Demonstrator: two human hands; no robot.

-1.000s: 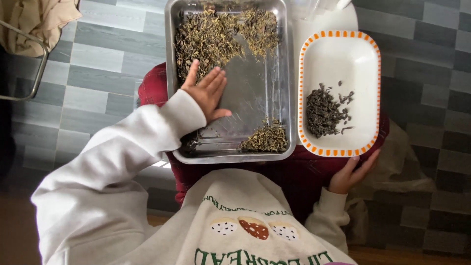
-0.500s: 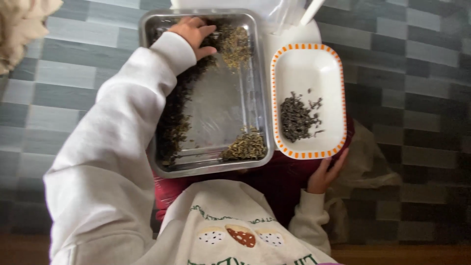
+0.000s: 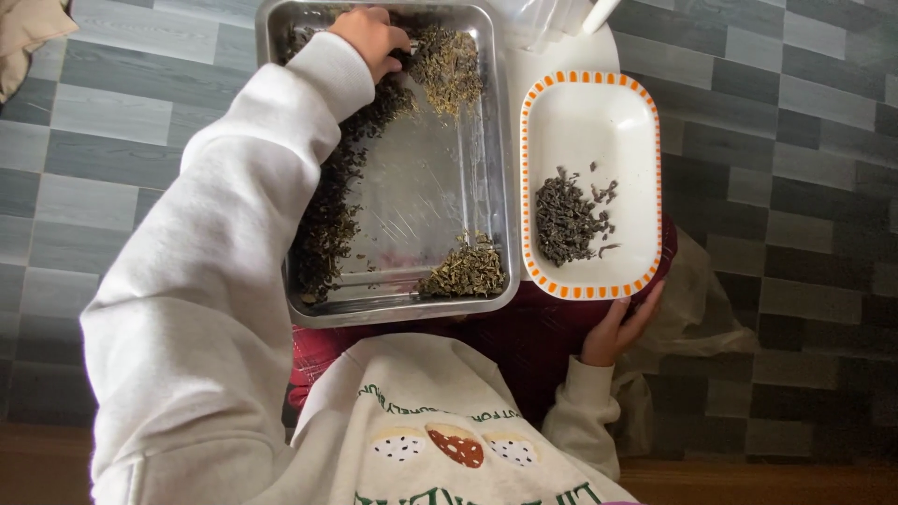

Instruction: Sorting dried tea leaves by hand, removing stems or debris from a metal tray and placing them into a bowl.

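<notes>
A steel tray (image 3: pixel 500 168) rests on my lap. Dried tea leaves (image 3: pixel 327 215) lie along its left side, with a heap at the far end (image 3: pixel 449 65) and a small pile (image 3: pixel 465 271) at the near right corner. My left hand (image 3: pixel 371 36) reaches to the tray's far end, fingers curled down into the leaves; I cannot see what it pinches. A white dish with an orange dashed rim (image 3: pixel 589 79) sits right of the tray and holds a mound of dark leaves (image 3: pixel 566 220). My right hand (image 3: pixel 619 329) grips the dish's near edge from below.
Grey tiled floor (image 3: pixel 795 140) surrounds me. A clear plastic container with a white utensil (image 3: pixel 571 17) stands beyond the dish. Beige fabric (image 3: pixel 23 28) lies at the top left. A crumpled plastic bag (image 3: pixel 702 318) lies by my right side. Dark red cloth covers my lap.
My left hand moved from the tray's near left side up to its far end, sweeping leaves along the left wall. The right hand stayed under the dish.
</notes>
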